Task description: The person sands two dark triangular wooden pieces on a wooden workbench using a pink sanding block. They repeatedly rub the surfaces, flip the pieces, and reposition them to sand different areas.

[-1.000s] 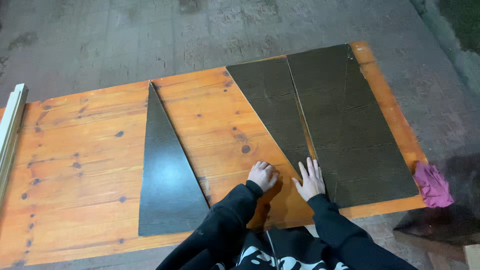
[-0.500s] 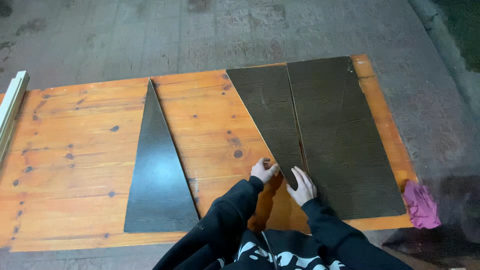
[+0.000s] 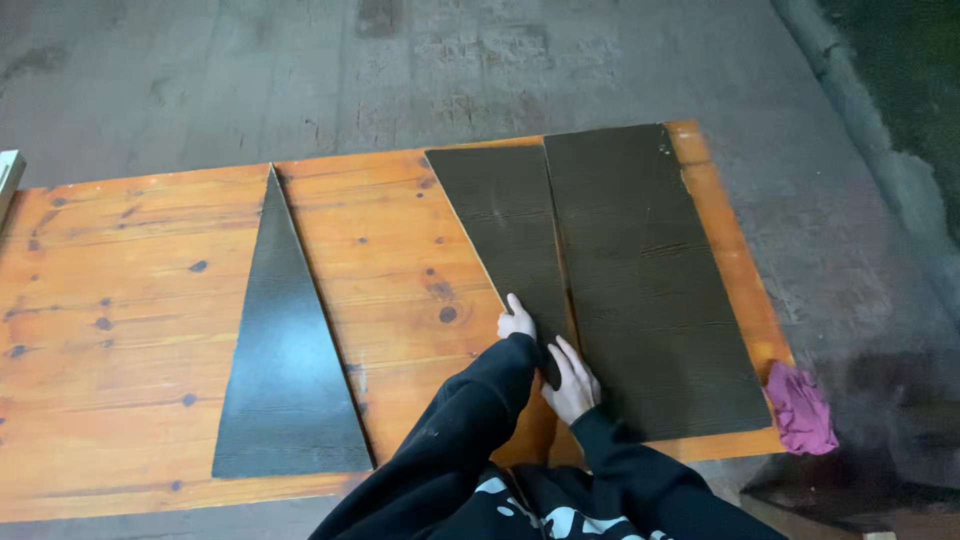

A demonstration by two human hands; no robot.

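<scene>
A dark wood-grain panel shaped like an inverted triangle (image 3: 510, 230) lies on an orange knotty wooden board (image 3: 120, 290), its narrow tip pointing toward me. My left hand (image 3: 517, 322) grips the panel's left edge close to the tip. My right hand (image 3: 572, 380) holds the tip itself from the right, fingers laid over it. A larger dark panel (image 3: 650, 290) lies tight against the triangle's right edge. Both arms wear black sleeves.
Another dark triangular panel (image 3: 285, 350) lies apart on the left half of the board, point away from me. A pink rag (image 3: 800, 408) sits at the board's near right corner. Grey concrete floor (image 3: 400, 70) surrounds the board; a pale strip (image 3: 8, 170) shows at far left.
My hands went from lying flat on the board to holding the triangle's tip. The gap between the triangle and the larger panel has closed. The view shifted left.
</scene>
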